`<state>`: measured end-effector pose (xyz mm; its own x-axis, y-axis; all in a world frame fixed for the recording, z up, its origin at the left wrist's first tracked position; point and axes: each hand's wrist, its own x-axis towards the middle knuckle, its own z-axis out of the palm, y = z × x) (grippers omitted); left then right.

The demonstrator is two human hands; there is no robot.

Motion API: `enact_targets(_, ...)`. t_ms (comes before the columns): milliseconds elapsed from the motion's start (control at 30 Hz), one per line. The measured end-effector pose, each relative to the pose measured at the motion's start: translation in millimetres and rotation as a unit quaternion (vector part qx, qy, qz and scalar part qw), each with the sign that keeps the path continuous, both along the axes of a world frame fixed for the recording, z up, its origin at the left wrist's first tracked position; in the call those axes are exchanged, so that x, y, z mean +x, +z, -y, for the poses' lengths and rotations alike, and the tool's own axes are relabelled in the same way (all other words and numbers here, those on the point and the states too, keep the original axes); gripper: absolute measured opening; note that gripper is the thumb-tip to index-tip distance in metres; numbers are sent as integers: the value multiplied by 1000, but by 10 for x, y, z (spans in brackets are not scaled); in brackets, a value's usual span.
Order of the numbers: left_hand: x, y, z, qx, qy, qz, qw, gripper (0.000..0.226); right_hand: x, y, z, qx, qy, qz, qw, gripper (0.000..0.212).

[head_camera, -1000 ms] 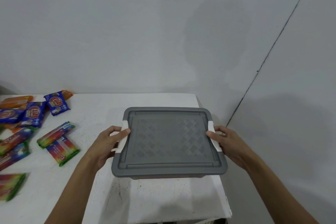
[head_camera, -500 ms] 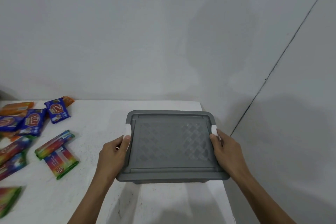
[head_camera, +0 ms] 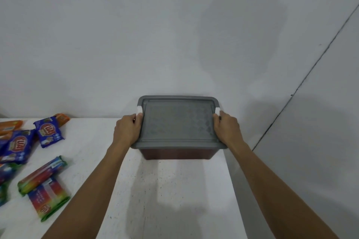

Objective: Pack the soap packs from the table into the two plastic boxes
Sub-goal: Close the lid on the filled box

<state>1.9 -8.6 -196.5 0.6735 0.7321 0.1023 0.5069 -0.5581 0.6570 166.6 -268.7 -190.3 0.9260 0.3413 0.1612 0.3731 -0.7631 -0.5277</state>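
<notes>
Plastic box (head_camera: 177,153), dark red body under a grey lid (head_camera: 177,122), is at the table's (head_camera: 174,190) far right corner; contact with the surface cannot be confirmed. The left hand (head_camera: 126,130) grips its 9 o'clock edge and the right hand (head_camera: 227,130) its 3 o'clock edge, fingers curled round the lid rim beside the white latches (head_camera: 139,111). Loose soap packs (head_camera: 49,132) lie on the table at the box's 8 to 9 o'clock, well apart.

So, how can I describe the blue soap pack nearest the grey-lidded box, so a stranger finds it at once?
Start at the white table, then look to its far left side, where soap packs lie scattered. The blue soap pack is the rightmost blue one, near the wall, with an orange pack showing behind its far corner.
</notes>
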Motion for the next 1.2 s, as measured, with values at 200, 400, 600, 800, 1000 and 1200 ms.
enact_targets(200,339,-14,-199,-14,2,5,1000,54,320,31,-186,14,-1,-12,1000,37)
enact_targets(400,336,-47,-205,-22,16,6,1000,54,319,10,-187,-2,-15,11,1000,39)
enact_targets(600,220,30,-125,-139,3,25,990,50,114,156,-189,-43,-11,172,984,44)
enact_targets(800,-287,15,-259,-304,-65,45,949,54,-301,231,-454,36,93,159,982,37)
enact_targets(1000,-1037,54,-765,-295,-62,77,950,46,-809,333,-1210,51,163,101,980,40)
enact_targets(1200,-1891,156,-1578,-280,-26,102,954,42,-1537,457,-2298,84,227,59,968,47)
